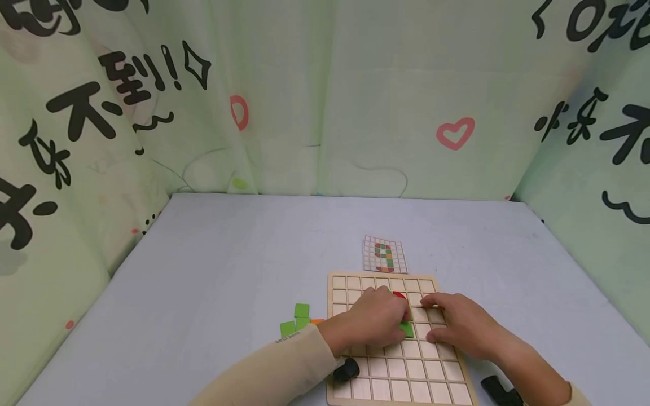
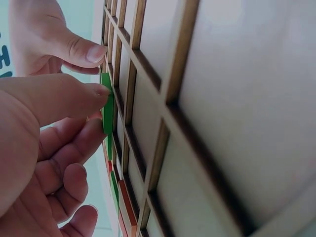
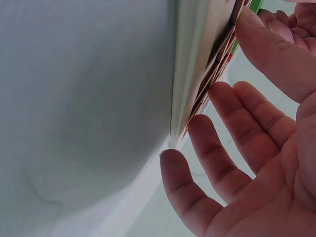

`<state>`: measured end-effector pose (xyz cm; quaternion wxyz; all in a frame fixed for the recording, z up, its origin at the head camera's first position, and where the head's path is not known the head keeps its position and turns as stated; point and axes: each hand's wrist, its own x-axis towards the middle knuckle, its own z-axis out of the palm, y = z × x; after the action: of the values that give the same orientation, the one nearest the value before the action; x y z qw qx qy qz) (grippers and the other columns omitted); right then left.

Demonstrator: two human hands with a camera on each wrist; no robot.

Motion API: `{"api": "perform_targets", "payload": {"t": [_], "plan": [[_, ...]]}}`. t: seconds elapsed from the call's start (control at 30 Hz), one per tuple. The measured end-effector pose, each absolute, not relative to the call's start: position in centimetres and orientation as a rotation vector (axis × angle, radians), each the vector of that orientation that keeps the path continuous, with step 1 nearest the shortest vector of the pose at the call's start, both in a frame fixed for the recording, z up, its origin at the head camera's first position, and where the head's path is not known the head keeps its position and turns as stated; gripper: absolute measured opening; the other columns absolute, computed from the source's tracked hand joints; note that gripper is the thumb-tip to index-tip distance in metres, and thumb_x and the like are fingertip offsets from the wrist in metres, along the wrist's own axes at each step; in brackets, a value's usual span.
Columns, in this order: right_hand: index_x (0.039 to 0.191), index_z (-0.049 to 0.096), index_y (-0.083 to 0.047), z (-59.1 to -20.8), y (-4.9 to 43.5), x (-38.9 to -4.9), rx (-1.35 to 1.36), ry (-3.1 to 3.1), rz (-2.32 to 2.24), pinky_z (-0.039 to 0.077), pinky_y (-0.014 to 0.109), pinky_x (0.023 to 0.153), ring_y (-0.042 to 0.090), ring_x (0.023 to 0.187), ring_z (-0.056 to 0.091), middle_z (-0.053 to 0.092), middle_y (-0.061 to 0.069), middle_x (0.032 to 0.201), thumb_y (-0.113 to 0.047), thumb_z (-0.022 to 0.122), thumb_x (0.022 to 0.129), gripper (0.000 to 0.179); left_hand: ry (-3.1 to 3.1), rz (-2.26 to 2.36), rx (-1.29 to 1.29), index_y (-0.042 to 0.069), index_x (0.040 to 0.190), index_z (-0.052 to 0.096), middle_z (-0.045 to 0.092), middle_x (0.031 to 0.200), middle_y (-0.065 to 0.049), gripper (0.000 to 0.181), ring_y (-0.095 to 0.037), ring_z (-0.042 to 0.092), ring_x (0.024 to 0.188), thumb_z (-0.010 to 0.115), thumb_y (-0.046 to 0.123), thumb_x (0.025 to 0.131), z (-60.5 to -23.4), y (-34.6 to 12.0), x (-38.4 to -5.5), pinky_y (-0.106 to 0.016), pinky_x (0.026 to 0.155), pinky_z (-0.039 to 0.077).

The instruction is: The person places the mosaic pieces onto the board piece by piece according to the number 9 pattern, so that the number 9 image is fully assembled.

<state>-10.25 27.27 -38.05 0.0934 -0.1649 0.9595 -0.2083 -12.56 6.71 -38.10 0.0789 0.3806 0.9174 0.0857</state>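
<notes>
A wooden grid board (image 1: 416,369) lies on the white table in the head view. My left hand (image 1: 373,318) reaches over its middle and pinches a green square tile (image 2: 106,111) between thumb and finger, low against the grid. A red piece (image 1: 399,294) shows on the board just beyond those fingers; the left wrist view shows more green and reddish-orange pieces (image 2: 127,210) along the grid, partly covered. My right hand (image 1: 464,324) is over the board's right side, thumb and fingers spread with nothing between them.
Loose green tiles (image 1: 302,310) and a partly hidden orange tile (image 1: 317,321) lie left of the board. Beyond its far edge is a printed card (image 1: 384,255) with a coloured grid pattern. Curtains (image 1: 406,96) with writing hang around the table.
</notes>
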Motion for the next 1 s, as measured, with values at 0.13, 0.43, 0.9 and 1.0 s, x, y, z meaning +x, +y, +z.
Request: {"api": "perform_targets", "payload": {"t": [0.13,0.43,0.9,1.0], "plan": [[0.121,0.064,-0.004,-38.07,27.3,-10.21,-0.51,2.857,-0.613,0.046,0.054,0.093,0.034,0.11,0.06,0.066,0.006,0.118,-0.025,0.087,0.075,0.055,2.756,0.259,1.146,0.03,0.093,0.073,0.059,0.078,0.018,0.007,-0.009,0.047,0.078,0.076,0.026,0.087,-38.15,6.81,-12.57,-0.027,0.071,0.039],[0.121,0.064,-0.003,-38.04,27.29,-10.07,-0.532,2.862,-0.624,0.046,0.054,0.093,0.035,0.111,0.06,0.066,0.006,0.118,-0.024,0.086,0.076,0.055,2.756,0.243,1.131,0.03,0.104,0.075,0.064,0.09,0.021,0.014,-0.007,0.05,0.083,0.076,0.03,0.09,-38.05,7.1,-12.57,-0.026,0.074,0.041],[0.121,0.064,-0.003,-38.05,27.27,-10.07,-0.533,2.865,-0.615,0.045,0.055,0.094,0.036,0.112,0.059,0.066,0.007,0.118,-0.024,0.086,0.075,0.055,2.755,0.236,1.147,0.029,0.104,0.075,0.065,0.091,0.02,0.016,-0.007,0.052,0.086,0.077,0.033,0.089,-38.01,7.3,-12.47,-0.027,0.077,0.042],[0.121,0.064,-0.003,-38.07,27.27,-10.07,-0.533,2.864,-0.614,0.045,0.055,0.094,0.036,0.112,0.059,0.066,0.007,0.118,-0.024,0.086,0.075,0.055,2.757,0.232,1.15,0.029,0.104,0.075,0.065,0.09,0.02,0.016,-0.007,0.052,0.086,0.077,0.033,0.089,-38.04,7.33,-12.41,-0.027,0.077,0.042]]}}
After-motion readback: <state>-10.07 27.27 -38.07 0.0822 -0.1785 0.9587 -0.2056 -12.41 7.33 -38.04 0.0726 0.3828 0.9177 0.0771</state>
